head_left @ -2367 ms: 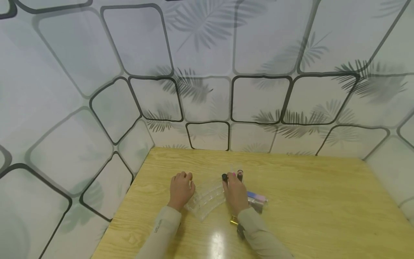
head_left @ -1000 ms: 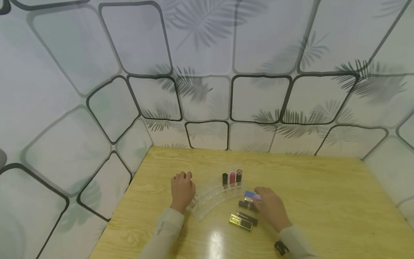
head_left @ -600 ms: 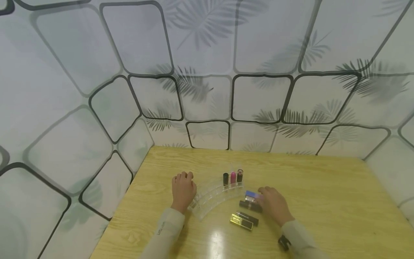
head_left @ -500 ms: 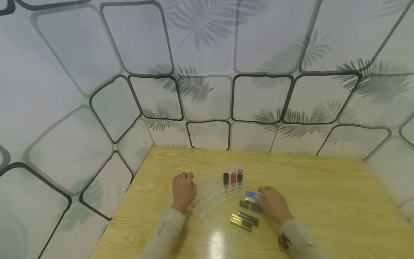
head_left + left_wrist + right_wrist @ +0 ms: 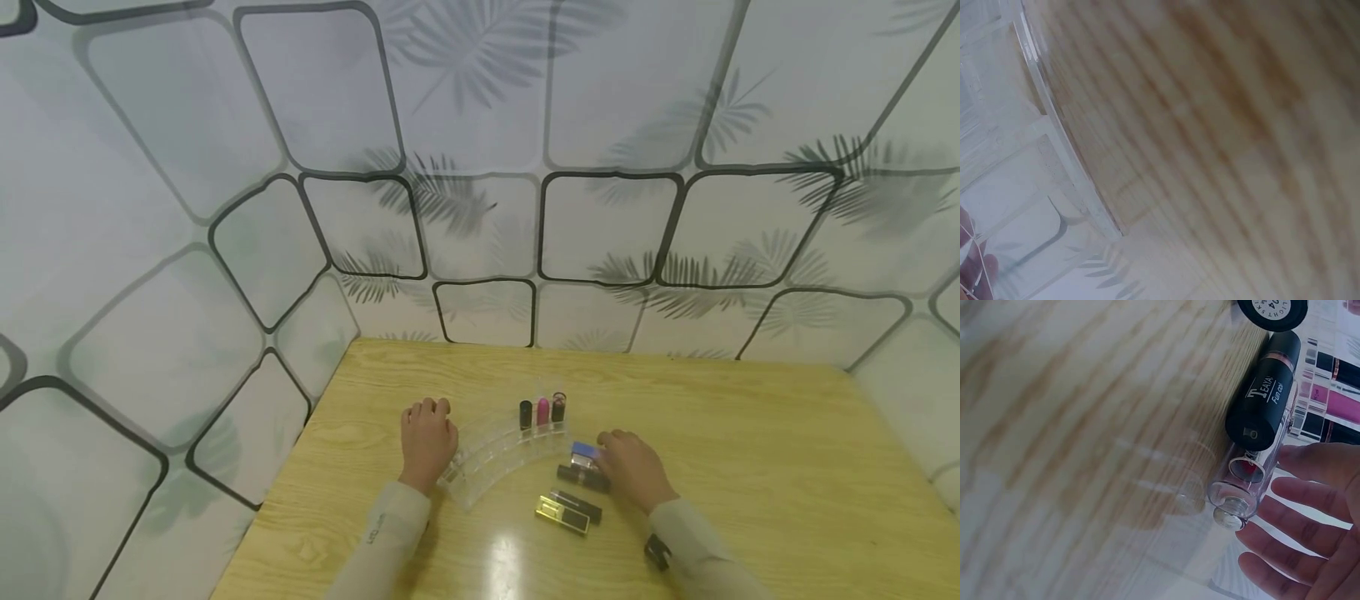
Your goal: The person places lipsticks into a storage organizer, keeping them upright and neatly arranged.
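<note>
A clear tiered lipstick holder (image 5: 495,462) curves across the table. My left hand (image 5: 427,442) rests at its left end; through the plastic, fingertips (image 5: 979,269) show in the left wrist view. Upright at the holder's back right stand a black lipstick (image 5: 526,414), a pink lipstick (image 5: 543,411) and a dark clear-capped one (image 5: 558,407). My right hand (image 5: 633,468) is at a blue-and-lavender lipstick (image 5: 584,450), partly covering it. In the right wrist view its fingers extend loosely beside a clear-capped tube (image 5: 1235,494) and a black lipstick (image 5: 1260,394); any contact is unclear.
Nearer me lie a dark lipstick tube (image 5: 577,505) and a gold-and-black lipstick (image 5: 562,515). The wooden table (image 5: 750,475) meets a patterned wall covering (image 5: 480,208) at the back and sides.
My right hand has left the upright lipsticks and moved right and nearer to me, to the lying ones. It has barely moved in the last half second. My left hand stays at the holder.
</note>
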The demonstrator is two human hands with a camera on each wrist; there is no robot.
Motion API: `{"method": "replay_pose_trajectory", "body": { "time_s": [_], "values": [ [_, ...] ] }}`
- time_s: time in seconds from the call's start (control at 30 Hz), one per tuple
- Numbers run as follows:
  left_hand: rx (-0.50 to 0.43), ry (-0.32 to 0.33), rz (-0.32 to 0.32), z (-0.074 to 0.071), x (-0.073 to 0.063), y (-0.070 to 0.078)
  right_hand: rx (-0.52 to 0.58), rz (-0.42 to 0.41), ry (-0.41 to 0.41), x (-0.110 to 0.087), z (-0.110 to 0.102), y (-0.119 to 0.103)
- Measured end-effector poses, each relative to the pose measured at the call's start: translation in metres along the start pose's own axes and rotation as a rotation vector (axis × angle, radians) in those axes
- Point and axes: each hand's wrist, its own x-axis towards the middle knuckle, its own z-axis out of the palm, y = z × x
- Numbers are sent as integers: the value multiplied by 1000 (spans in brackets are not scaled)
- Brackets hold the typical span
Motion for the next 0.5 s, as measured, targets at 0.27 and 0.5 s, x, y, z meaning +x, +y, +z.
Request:
{"method": "replay_pose_trajectory", "body": {
  "time_s": [0.27, 0.5],
  "values": [
    [-4, -10, -5, 0, -1, 0, -15, -7, -32, 2, 0, 0],
    [-7, -3, 1, 0, -1, 0, -15, -13, -58, 4, 0, 0]
  ]
}}
